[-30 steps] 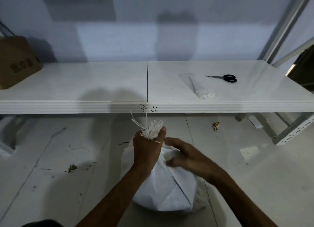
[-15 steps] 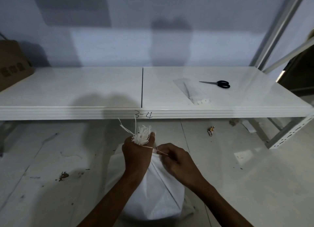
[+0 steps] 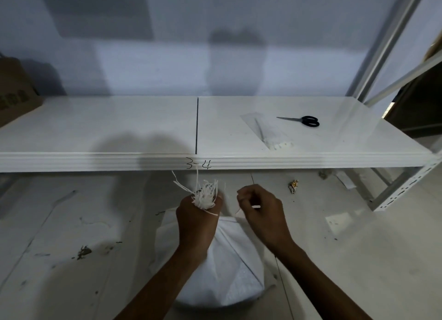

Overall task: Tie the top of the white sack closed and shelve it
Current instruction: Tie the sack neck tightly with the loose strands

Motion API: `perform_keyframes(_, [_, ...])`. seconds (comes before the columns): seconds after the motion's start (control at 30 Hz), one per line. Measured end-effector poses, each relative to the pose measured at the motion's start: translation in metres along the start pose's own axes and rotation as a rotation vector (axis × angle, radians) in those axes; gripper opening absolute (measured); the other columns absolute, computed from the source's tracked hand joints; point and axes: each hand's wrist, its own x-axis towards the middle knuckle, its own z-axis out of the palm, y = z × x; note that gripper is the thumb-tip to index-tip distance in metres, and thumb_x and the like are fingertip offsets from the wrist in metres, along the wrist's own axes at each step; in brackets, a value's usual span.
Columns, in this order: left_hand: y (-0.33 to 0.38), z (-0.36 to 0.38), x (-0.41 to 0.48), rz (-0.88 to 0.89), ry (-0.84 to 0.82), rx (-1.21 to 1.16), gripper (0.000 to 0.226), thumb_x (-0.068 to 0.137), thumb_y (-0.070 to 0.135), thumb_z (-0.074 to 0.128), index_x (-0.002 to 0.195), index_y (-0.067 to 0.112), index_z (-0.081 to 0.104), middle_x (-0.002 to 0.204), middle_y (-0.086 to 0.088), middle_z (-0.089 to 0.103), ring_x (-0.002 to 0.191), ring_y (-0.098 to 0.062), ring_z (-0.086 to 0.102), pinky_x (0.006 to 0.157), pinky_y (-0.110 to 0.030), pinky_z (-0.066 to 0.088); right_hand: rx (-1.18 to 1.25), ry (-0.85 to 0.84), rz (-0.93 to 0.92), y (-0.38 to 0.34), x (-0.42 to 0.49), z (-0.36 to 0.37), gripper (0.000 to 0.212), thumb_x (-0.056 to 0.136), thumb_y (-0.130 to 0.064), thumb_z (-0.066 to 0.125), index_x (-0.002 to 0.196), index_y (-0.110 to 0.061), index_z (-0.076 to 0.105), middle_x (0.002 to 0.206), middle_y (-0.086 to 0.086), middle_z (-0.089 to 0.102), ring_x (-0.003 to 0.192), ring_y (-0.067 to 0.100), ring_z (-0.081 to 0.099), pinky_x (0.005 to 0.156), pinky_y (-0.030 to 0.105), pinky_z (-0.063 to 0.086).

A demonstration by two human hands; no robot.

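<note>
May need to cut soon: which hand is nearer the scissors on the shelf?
Right. The right hand, pinching a strand, is in front and left of the scissors; the left hand grips the sack's top farther left.

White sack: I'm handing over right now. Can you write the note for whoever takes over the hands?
Left hand grips the gathered neck of the white sack, frayed threads sticking out above the fist.
Right hand pinches a thin white strand beside it.
The sack stands on the floor before the shelf; scissors lie on the shelf.
Done: neck bunched.
Left: knot it (no knot shows yet), then lift it onto the shelf.
</note>
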Motion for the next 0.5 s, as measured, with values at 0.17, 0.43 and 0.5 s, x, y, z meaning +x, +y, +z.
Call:
perform_keyframes(0.17, [0.003, -0.002, -0.003, -0.023, -0.016, -0.039, 0.036, 0.078, 0.011, 0.078, 0.059, 0.027, 0.053, 0.053, 0.016, 0.059, 0.049, 0.017, 0.056, 0.047, -0.002, 0.042, 0.002, 0.230, 0.167, 0.006, 0.036, -0.018, 0.008, 0.086, -0.021, 0.064, 0.079, -0.023, 0.066, 0.074, -0.007, 0.070, 0.067, 0.010, 0.069, 0.067, 0.030, 0.057])
perform_keyframes(0.43, [0.001, -0.001, -0.005, -0.011, -0.021, -0.021, 0.028, 0.076, 0.023, 0.082, 0.060, 0.024, 0.059, 0.060, 0.011, 0.063, 0.052, 0.012, 0.059, 0.048, -0.003, 0.043, -0.060, 0.429, 0.240, 0.016, 0.096, -0.045, 0.016, 0.086, -0.029, 0.066, 0.091, -0.014, 0.064, 0.080, 0.004, 0.072, 0.076, 0.020, 0.069, 0.071, 0.025, 0.047])
perform_keyframes(0.5, [-0.001, -0.002, -0.003, -0.018, -0.013, -0.017, 0.030, 0.076, 0.024, 0.082, 0.057, 0.024, 0.059, 0.051, 0.012, 0.063, 0.051, 0.010, 0.060, 0.049, -0.006, 0.044, -0.096, 0.433, 0.252, 0.017, 0.108, -0.048, 0.019, 0.085, -0.028, 0.066, 0.094, -0.011, 0.067, 0.082, 0.009, 0.074, 0.077, 0.023, 0.070, 0.071, 0.023, 0.044])
